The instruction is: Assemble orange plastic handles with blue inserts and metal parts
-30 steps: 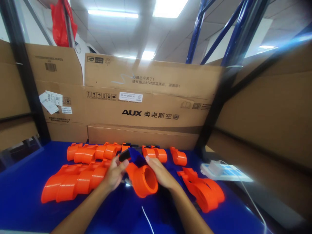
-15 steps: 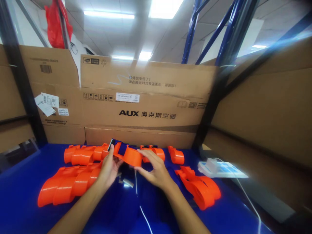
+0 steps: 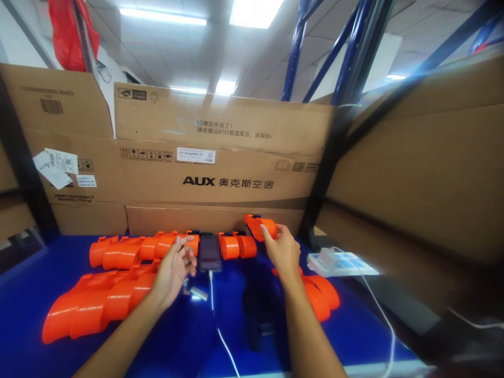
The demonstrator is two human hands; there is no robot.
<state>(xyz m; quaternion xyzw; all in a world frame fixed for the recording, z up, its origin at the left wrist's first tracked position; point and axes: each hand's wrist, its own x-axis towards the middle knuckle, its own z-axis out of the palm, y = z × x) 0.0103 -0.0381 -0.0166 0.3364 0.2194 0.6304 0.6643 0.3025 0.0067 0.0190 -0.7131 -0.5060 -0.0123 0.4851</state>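
1. Near left: nested orange housings [image 3: 98, 302] stacked on the blue table [image 3: 31, 315].
2. Left hand [image 3: 173, 269] loosely curled, empty, beside the phone [image 3: 210, 253].
3. Right hand [image 3: 282, 251] pinching an orange part [image 3: 258, 226], carried far right; placing seemingly unfinished.
4. Far: cardboard boxes [image 3: 220, 157], blue racking [image 3: 293, 52].

A big brown AUX box [image 3: 220, 163] stands at the back of the blue table [image 3: 35, 294] — below it a phone [image 3: 210, 252] on a white cable [image 3: 224, 341], and off to its right a white power strip [image 3: 342, 262].
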